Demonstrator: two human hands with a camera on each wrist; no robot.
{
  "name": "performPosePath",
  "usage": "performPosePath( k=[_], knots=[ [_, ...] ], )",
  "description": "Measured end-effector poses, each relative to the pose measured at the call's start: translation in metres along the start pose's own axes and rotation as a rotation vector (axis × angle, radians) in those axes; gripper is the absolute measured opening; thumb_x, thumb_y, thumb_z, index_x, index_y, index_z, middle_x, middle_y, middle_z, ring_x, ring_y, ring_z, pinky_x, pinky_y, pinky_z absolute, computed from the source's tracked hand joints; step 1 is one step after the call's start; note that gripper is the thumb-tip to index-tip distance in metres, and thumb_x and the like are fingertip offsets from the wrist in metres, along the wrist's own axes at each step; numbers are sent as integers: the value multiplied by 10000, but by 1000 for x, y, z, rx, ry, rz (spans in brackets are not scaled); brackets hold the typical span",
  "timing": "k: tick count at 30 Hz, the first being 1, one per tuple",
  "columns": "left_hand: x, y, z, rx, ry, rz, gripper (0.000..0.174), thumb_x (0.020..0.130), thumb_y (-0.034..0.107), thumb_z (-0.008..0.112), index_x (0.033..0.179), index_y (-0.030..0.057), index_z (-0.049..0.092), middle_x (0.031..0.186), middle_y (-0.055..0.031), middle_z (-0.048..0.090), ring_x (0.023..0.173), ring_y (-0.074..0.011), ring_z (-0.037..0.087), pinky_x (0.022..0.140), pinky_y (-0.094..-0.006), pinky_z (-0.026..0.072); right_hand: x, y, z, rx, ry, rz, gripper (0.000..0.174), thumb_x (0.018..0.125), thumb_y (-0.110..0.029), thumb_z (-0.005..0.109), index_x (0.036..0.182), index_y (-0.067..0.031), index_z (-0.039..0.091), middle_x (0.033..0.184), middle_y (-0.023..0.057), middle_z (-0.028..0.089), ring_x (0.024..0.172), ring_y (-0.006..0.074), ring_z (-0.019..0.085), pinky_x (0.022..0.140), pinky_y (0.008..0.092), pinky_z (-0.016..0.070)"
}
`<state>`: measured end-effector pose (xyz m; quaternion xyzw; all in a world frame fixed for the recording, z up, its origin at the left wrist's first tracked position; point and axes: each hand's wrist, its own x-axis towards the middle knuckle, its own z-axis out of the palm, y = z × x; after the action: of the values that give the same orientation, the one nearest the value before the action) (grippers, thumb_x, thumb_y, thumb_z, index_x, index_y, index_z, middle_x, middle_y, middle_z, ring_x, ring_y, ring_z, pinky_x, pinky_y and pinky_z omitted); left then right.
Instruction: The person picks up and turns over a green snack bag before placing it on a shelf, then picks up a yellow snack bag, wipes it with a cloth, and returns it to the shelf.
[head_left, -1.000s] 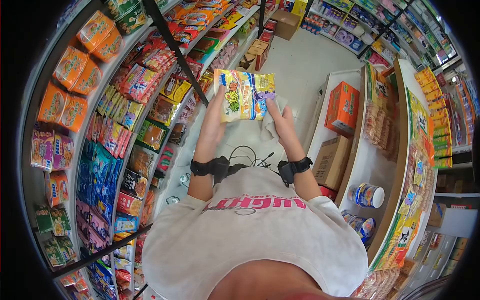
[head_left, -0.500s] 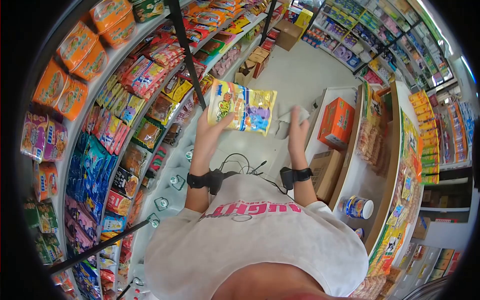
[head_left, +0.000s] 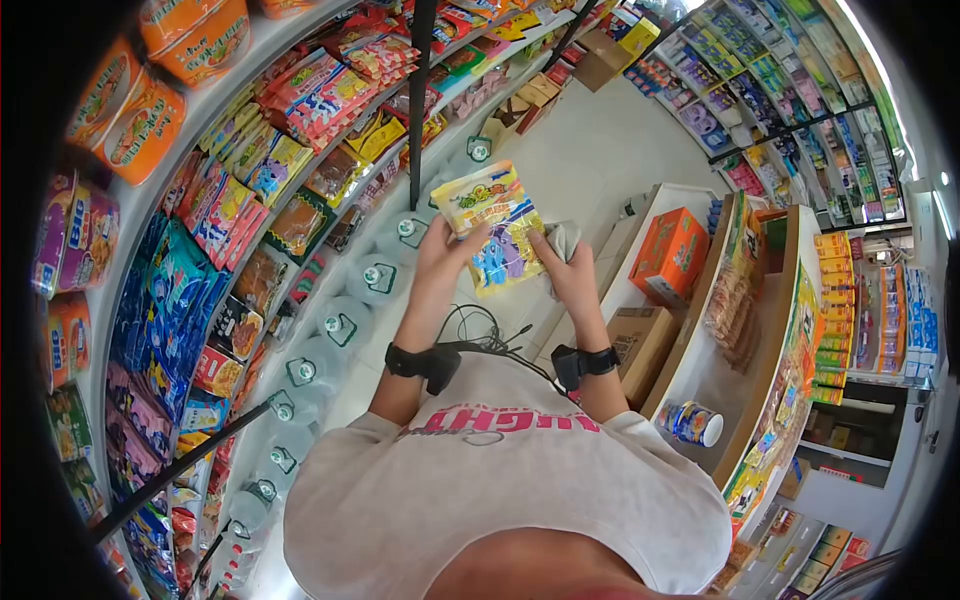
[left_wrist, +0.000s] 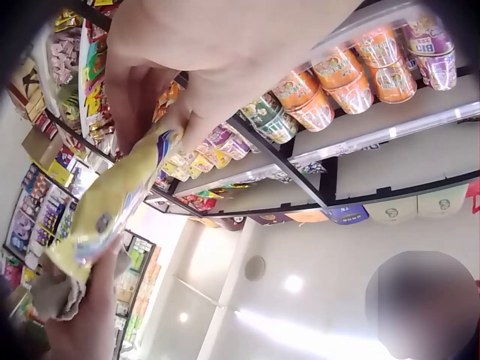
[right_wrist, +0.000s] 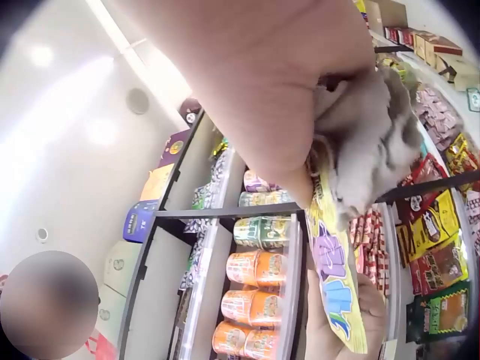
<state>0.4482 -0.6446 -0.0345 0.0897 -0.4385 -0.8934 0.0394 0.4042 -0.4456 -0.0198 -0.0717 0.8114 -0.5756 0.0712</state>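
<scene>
Pinching yellow snack packet (head_left: 500, 240) by opposite side edges: left hand (head_left: 442, 260) had one, right hand (head_left: 572, 275) the other plus bunched grey cloth (head_left: 566, 240). Packet was above floor (head_left: 610, 140), mid-aisle. Looked light, floppy, slick; side edges seemed best hold, cloth crowding right grip. Water bottles (head_left: 340, 325) and orange carton (head_left: 668, 256) flanked it.

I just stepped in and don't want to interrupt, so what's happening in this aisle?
A person is holding up a yellow snack packet between both hands, the left hand gripping one side and the right hand the other. The right hand also holds a grey cloth. They are between shop shelves, with large bottles on the floor beside the snack shelving.
</scene>
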Motion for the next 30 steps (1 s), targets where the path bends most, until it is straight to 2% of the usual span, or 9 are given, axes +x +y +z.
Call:
performPosePath(
  k=[5, 8, 11, 14, 17, 19, 21, 27, 30],
  knots=[
    [7, -12, -5, -53, 36, -47, 493, 924, 32, 687, 1355, -36, 457, 1269, -136, 627, 1143, -170, 619, 964, -306, 499, -17, 2, -2, 74, 144, 151, 360, 977, -368, 660, 901, -16, 642, 743, -22, 598, 666, 50, 519, 554, 260, 409],
    [12, -14, 1, 40, 30, -87, 605, 915, 27, 694, 1432, -40, 386, 1242, -157, 649, 1105, -185, 646, 946, -297, 512, -16, 20, -33, 192, 436, 117, 422, 993, -436, 617, 952, -18, 654, 776, -8, 611, 703, 51, 534, 587, 257, 424],
    [14, -23, 26, 47, -106, -92, 669, 906, 14, 699, 1470, -36, 343, 1244, -164, 645, 1108, -183, 643, 951, -294, 509, -24, -3, -40, 194, 471, 281, 471, 997, -469, 596, 1031, -5, 668, 818, 15, 645, 729, 83, 561, 626, 289, 450],
    [11, -44, 53, 184, -218, 1, 706, 897, 23, 712, 1487, -20, 326, 1323, -188, 588, 1168, -201, 611, 958, -318, 512, -32, 5, -39, 181, 313, 58, 417, 959, -378, 680, 1084, 19, 675, 886, 58, 686, 798, 147, 616, 713, 319, 494],
    [5, -71, 76, 649, 15, 359, 744, 889, 55, 732, 1503, -2, 315, 1436, -199, 485, 1283, -230, 529, 1003, -377, 492, -32, 36, -62, -58, 358, -92, 330, 951, -237, 693, 1120, 44, 658, 908, 107, 706, 840, 148, 636, 765, 321, 516],
    [6, -86, 92, 587, -87, 367, 805, 869, 82, 762, 1521, 14, 295, 1466, -178, 436, 1336, -251, 465, 1038, -435, 462, -40, 14, -76, -110, 404, -223, 306, 964, -201, 666, 1148, 43, 649, 908, 122, 716, 843, 145, 645, 766, 333, 525],
    [-17, -76, 140, 515, -180, 465, 705, 954, 221, 689, 1515, 25, 310, 1442, -147, 460, 1319, -235, 481, 1064, -413, 442, -51, 3, -85, 64, 337, -217, 293, 955, -173, 663, 1157, 37, 646, 1065, 161, 704, 1003, 189, 649, 879, 362, 509],
    [-3, -107, 162, -30, -273, -211, 698, 1050, 549, 362, 1502, 17, 353, 1417, -172, 515, 1302, -244, 533, 1094, -379, 431, -83, -15, -117, -215, 183, -632, 397, 908, -109, 666, 1271, 28, 581, 1469, 214, 493, 1431, 301, 397, 1176, 432, 279],
    [-5, -81, 199, -129, -235, -219, 716, 1045, 545, 355, 1514, 3, 337, 1416, -209, 524, 1301, -309, 537, 1102, -445, 425, -92, -2, -153, -304, 4, -694, 425, 907, -114, 669, 1294, 29, 564, 1492, 217, 468, 1460, 302, 365, 1187, 419, 272]
  ],
)
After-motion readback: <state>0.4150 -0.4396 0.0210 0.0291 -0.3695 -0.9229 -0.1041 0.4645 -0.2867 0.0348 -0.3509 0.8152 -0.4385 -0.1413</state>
